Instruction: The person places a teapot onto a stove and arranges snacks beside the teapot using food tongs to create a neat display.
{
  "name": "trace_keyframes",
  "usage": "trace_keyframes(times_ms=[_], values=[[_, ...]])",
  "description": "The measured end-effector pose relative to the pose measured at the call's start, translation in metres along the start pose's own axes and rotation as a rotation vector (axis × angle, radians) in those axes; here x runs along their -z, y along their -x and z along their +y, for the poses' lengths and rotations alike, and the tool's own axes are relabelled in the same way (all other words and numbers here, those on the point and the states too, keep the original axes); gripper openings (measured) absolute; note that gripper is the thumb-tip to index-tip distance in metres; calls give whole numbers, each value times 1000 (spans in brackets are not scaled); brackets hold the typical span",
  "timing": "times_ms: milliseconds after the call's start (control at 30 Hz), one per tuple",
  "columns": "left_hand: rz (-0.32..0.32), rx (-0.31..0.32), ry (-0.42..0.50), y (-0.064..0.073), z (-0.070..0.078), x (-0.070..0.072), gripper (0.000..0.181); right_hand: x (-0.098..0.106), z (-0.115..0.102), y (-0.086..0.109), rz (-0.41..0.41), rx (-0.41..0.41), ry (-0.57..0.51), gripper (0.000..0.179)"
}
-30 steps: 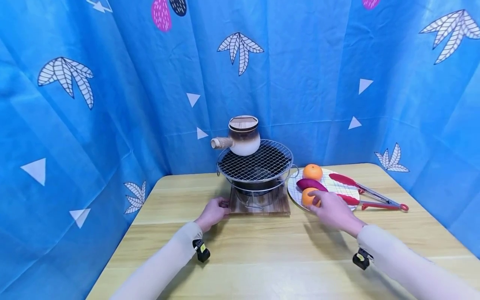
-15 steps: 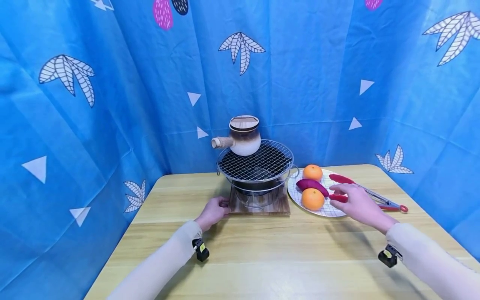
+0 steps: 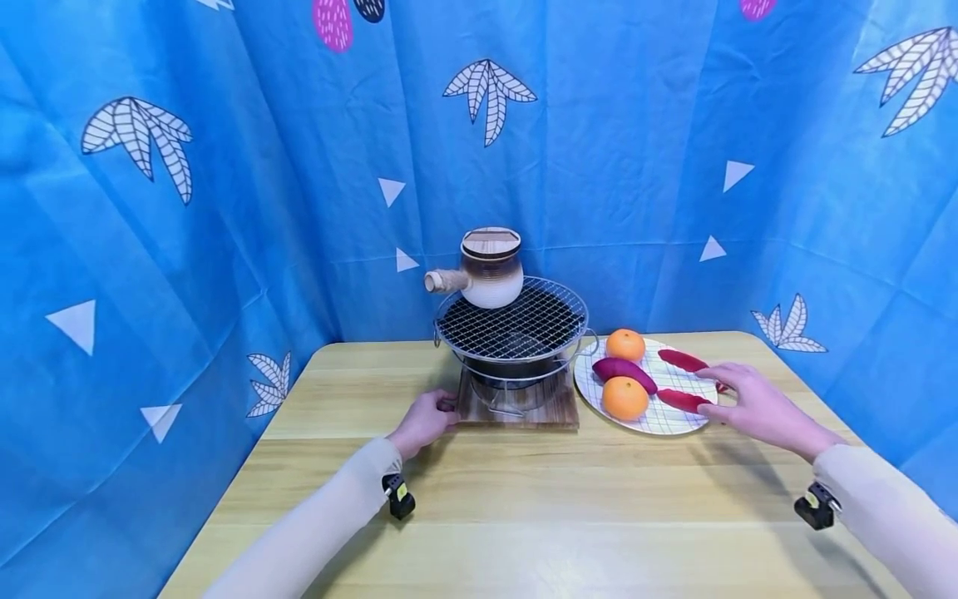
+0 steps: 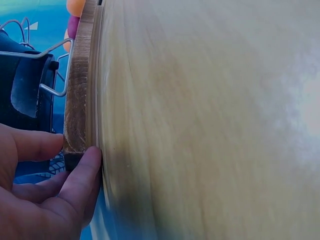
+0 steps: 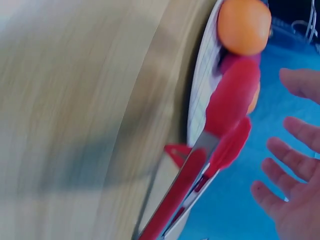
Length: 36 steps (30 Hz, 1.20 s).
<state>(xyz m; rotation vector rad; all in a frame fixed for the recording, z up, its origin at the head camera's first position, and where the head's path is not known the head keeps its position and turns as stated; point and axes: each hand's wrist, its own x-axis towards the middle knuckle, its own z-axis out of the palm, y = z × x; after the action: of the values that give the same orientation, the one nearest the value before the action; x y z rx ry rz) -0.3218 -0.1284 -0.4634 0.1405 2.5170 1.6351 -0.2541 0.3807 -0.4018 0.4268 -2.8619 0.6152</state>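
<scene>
My left hand (image 3: pixel 422 423) pinches the near-left corner of a dark wooden board (image 3: pixel 555 409); in the left wrist view the thumb lies on its top edge and a finger at its underside. On the board stands a small stove with a round wire grill rack (image 3: pixel 535 324). My right hand (image 3: pixel 756 408) is over the red-tipped tongs (image 3: pixel 679 400), hiding most of their handles. The right wrist view has its fingers (image 5: pixel 292 157) spread and apart from the tongs. The tongs' red heads lie on a white, grid-patterned plate (image 3: pixel 674 424).
Two oranges (image 3: pixel 625 399) and a purple tapered vegetable (image 3: pixel 624 372) lie on the plate's left part. A clay pot (image 3: pixel 491 281) with a side handle and wooden lid sits on the rack's back left. Blue curtains (image 3: pixel 636 166) enclose the wooden table (image 3: pixel 524 516).
My right hand has left the front orange and moved right, over the plate to the tongs' handles. The left hand stays at the board's corner.
</scene>
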Motion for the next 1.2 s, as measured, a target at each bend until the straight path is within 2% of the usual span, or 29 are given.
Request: trace_keyframes(times_ms=[267,533,767,1200], values=[[-7,-1,-6,-1,-1,1,41,5,21,3,-2,35,33,64],[-15,1,-10,-2,-5,3,42,5,41,6,-57,7,26,65],[-21,-2,-2,-2,-2,2,40,1,59,9,-58,18,51,64],[-27,-2,25,-1,-2,3,41,-3,77,5,-99,-13,102,69]])
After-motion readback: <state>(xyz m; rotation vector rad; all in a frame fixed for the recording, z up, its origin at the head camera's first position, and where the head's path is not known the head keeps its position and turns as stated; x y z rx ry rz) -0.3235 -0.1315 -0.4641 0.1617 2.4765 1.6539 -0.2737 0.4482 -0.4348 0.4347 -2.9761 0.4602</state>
